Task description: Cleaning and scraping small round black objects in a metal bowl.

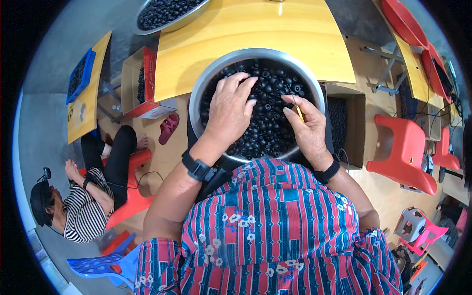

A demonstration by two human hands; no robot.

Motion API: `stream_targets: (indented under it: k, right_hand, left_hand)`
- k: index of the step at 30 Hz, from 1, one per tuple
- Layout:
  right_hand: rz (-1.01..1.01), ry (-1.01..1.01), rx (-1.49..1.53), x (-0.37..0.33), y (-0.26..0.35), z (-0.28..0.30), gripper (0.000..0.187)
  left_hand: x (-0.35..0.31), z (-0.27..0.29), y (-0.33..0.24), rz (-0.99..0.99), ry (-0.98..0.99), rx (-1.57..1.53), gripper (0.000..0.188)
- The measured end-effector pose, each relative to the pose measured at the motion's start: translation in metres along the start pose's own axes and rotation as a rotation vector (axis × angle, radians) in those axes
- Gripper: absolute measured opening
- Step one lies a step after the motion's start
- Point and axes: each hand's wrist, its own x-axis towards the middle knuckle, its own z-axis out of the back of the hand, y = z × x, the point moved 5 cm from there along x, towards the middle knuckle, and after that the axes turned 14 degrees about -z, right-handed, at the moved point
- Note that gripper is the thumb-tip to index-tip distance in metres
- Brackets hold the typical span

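A wide metal bowl (255,51) sits at my lap against the table edge, filled with small round black pieces (265,128) that have holes in them. My left hand (230,108) lies over the left side of the heap, its fingers apart and their tips touching the pieces. On the right side of the bowl, my right hand (309,127) pinches a slim yellow-handled tool (299,113) between thumb and fingers. A thin dark tip extends from the tool over the black pieces. Whether a piece sits on that tip is too small to tell.
A yellow table (255,29) stands ahead, with another metal bowl (184,23) of black pieces at its far left. Cardboard boxes (358,132) flank it below. A seated person (93,196) is at the left; red stools (403,152) stand at the right.
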Motion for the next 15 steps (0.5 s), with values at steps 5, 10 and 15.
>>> stream_targets:
  k: [5,10,15]
  right_hand:
    - [0.013,0.019,-0.050,0.000,0.000,0.000,0.026]
    - [0.026,0.037,-0.087,0.001,0.000,-0.002,0.026]
    - [0.005,0.060,-0.071,0.000,-0.001,-0.005,0.025]
  left_hand:
    - [0.007,-0.012,0.019,0.053,0.034,0.020,0.031]
    - [0.004,-0.014,0.018,0.089,0.000,0.007,0.024]
    - [0.000,-0.011,0.021,0.048,0.033,-0.023,0.027]
